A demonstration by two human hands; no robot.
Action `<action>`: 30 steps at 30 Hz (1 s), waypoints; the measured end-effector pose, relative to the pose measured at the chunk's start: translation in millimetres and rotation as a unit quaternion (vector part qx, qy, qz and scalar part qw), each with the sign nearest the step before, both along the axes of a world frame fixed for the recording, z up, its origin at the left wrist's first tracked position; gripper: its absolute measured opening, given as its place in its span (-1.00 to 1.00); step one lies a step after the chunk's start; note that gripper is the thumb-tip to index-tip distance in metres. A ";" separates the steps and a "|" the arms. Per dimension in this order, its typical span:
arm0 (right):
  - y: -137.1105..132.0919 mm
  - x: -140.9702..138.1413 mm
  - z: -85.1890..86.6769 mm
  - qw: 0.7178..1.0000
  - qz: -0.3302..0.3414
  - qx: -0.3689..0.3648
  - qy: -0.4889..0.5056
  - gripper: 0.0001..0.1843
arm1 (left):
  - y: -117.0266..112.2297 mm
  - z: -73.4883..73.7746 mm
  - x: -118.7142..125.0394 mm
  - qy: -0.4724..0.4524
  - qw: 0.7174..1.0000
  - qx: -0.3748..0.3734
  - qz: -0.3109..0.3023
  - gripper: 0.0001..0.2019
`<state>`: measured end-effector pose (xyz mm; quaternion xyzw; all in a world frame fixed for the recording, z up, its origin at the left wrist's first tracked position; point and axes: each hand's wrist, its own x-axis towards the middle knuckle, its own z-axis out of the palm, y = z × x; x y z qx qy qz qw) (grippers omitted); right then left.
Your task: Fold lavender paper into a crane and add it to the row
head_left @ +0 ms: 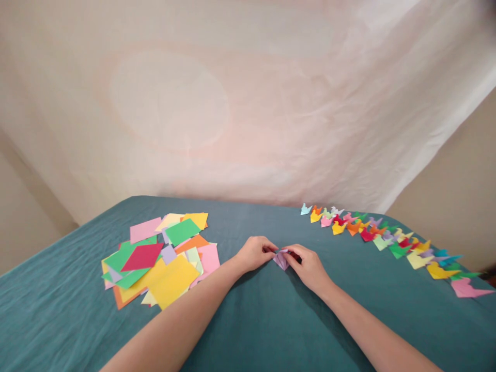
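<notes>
A small lilac paper piece (280, 260), partly folded, lies on the teal tablecloth (248, 320) in the middle of the table. My left hand (254, 252) pinches its left side with curled fingers. My right hand (308, 265) pinches its right side, fingers pressed on the top fold. Both hands meet over the paper and hide most of it.
A loose pile of coloured paper squares (158, 258) lies to the left of my hands. A long curved row of folded paper figures (387, 240) runs along the right side toward the table's edge. A pale cloth backdrop (248, 103) hangs behind the table.
</notes>
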<state>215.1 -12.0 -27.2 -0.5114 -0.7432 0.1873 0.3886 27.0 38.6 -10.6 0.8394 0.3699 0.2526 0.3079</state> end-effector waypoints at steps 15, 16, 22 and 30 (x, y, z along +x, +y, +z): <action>0.3 0.9 -0.8 1.000 0.014 0.002 0.001 -0.80 | -6.3 -7.2 6.9 0.008 0.994 0.110 0.013 -0.85; 0.3 0.8 -0.6 1.000 0.015 0.003 -0.001 -0.80 | -7.2 -7.4 7.3 0.011 0.993 0.116 0.015 -0.85; 0.1 0.5 -2.2 1.000 0.014 0.009 -0.008 -0.80 | -11.3 -6.9 8.3 0.050 0.987 0.146 0.032 -0.84; -0.8 -0.1 -1.1 0.999 0.020 0.014 -0.024 -0.80 | -18.4 0.0 7.3 0.165 0.961 0.222 0.018 -0.79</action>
